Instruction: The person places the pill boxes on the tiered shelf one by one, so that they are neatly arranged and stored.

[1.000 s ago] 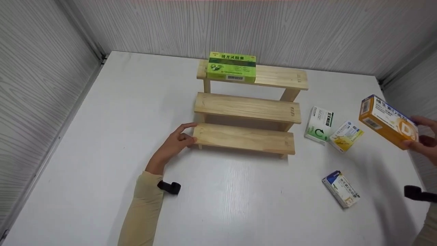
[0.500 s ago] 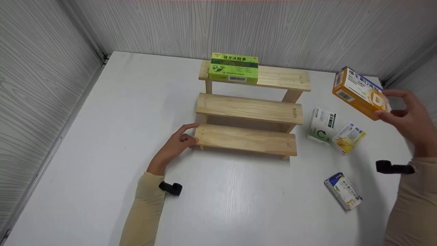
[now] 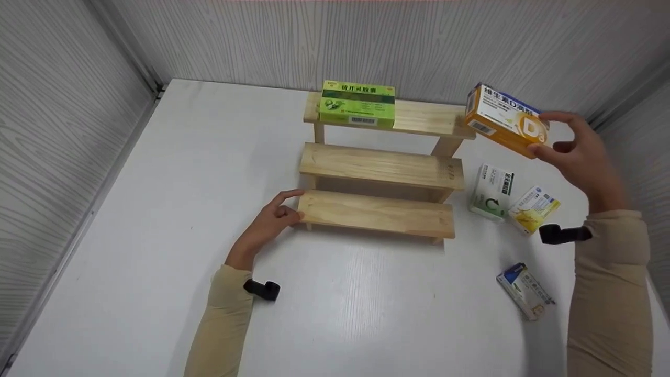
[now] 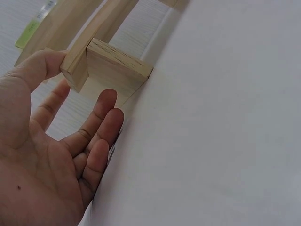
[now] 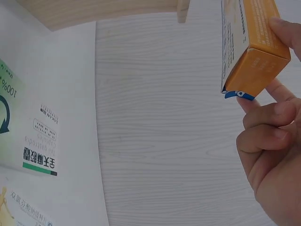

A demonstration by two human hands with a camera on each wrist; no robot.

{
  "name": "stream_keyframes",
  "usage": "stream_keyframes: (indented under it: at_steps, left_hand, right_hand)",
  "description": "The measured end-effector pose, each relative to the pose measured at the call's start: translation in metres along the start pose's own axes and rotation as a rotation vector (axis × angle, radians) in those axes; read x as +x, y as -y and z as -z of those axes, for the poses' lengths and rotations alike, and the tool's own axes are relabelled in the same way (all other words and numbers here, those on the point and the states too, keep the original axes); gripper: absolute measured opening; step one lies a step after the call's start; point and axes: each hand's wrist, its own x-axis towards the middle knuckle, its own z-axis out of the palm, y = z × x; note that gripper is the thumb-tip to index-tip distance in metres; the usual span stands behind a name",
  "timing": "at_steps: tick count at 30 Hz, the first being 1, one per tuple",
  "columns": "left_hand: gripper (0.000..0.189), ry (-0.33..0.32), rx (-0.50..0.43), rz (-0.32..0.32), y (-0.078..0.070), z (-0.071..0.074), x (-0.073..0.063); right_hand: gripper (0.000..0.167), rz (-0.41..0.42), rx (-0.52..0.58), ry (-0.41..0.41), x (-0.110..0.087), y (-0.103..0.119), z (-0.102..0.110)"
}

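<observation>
A three-step wooden display rack stands on the white table. My left hand pinches the left end of its lowest step between thumb and index finger; in the left wrist view the other fingers are spread beside the leg. My right hand grips an orange and white vitamin D box by its right end, thumb on the near side. The held box is tilted and overlaps the top step's right end in the head view. A green medicine box lies on the left part of the top step.
Right of the rack lie a white and green box and a white and yellow box, close together. Nearer the front is a white and blue box. A grey wood-grain wall rises behind the table.
My right hand has carried the vitamin D box left and toward the back, from the right edge to the top step's right end. My left hand stays on the rack.
</observation>
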Motion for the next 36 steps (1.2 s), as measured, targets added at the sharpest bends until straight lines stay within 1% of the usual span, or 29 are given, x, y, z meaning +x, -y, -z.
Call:
stream_keyframes:
  at_steps: [5,8,12,18,20,23,27,29,36]
  left_hand:
    - [0.053,0.008,0.008,0.016,-0.017,-0.001,-0.008]
    - [0.053,0.003,0.029,0.006,-0.014,-0.001,-0.008]
    - [0.052,-0.015,0.041,-0.007,0.000,0.000,-0.001]
    - [0.053,-0.010,0.027,0.012,-0.001,0.000,-0.001]
    - [0.053,-0.006,0.024,0.021,-0.005,-0.001,-0.002]
    - [0.053,0.000,0.026,0.029,-0.017,-0.002,-0.007]
    - [0.052,0.005,0.033,0.022,-0.030,-0.004,-0.013]
    - [0.052,0.009,0.029,0.016,-0.030,-0.004,-0.014]
    - [0.054,-0.002,0.003,0.024,-0.003,-0.001,-0.001]
  right_hand:
    - [0.058,0.014,-0.011,0.020,0.012,0.010,-0.007]
    - [0.059,0.033,-0.011,0.027,0.018,0.016,-0.013]
    - [0.060,0.054,0.009,0.045,0.027,0.025,-0.024]
    - [0.062,0.084,-0.024,0.081,0.038,0.038,-0.043]
    - [0.062,0.089,-0.032,0.091,0.042,0.042,-0.049]
    - [0.062,0.090,-0.035,0.096,0.047,0.049,-0.054]
    - [0.061,0.079,-0.028,0.100,0.050,0.055,-0.059]
    - [0.061,0.073,-0.025,0.105,0.051,0.056,-0.061]
    - [0.063,0.088,-0.033,0.141,0.051,0.060,-0.064]
